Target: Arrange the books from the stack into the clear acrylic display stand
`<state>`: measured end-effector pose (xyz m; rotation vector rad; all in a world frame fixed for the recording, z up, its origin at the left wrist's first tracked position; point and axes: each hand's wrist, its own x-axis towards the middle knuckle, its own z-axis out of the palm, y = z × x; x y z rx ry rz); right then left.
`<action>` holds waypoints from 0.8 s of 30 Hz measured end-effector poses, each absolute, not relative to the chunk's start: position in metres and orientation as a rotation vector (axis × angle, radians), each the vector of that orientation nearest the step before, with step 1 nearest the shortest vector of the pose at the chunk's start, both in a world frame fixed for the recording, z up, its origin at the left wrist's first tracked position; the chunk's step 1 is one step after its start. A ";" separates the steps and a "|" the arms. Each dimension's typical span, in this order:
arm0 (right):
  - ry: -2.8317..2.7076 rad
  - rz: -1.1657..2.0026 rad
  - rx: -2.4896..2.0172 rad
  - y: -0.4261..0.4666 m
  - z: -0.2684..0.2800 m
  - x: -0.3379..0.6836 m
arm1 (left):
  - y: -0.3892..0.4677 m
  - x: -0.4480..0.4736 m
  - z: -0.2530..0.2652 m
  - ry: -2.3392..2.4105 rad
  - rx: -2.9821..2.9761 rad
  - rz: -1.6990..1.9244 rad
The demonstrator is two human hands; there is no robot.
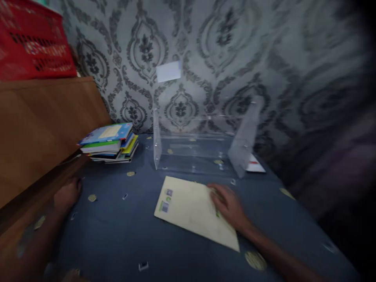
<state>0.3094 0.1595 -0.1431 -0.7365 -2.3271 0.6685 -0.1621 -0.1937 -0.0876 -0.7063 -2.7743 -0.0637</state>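
Note:
A cream book (188, 207) with a barcode and small printed marks at its left edge lies at a slant over the blue cloth. My right hand (227, 203) is on its right part, fingers curled at the far edge, gripping it. Resting on the left side of the table, my left hand (67, 192) is closed in a loose fist, with nothing visible in it. Just beyond the book stands a clear plastic rack (243, 137) with upright side panels. To the rack's left sits a stack of books (108, 145), a blue cover on top.
A wooden cabinet (49, 117) runs along the left, carrying a red basket (35, 43). Patterned wallpaper (147, 47) closes off the back, with a white card (169, 71) in front. A white-and-red item (255, 164) lies by the rack's right panel. Dark blur fills the right side.

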 end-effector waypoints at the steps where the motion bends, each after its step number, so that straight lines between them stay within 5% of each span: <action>1: -2.334 0.660 -0.742 0.158 -0.141 0.309 | -0.189 -0.149 -0.088 -2.787 -0.672 0.008; 12: -2.333 0.425 -1.020 0.145 -0.134 0.369 | -0.119 -0.002 -0.132 -2.522 -1.569 -0.634; 24: -2.369 0.097 -1.252 0.157 -0.151 0.485 | -0.013 0.071 -0.123 -2.328 -1.987 -0.750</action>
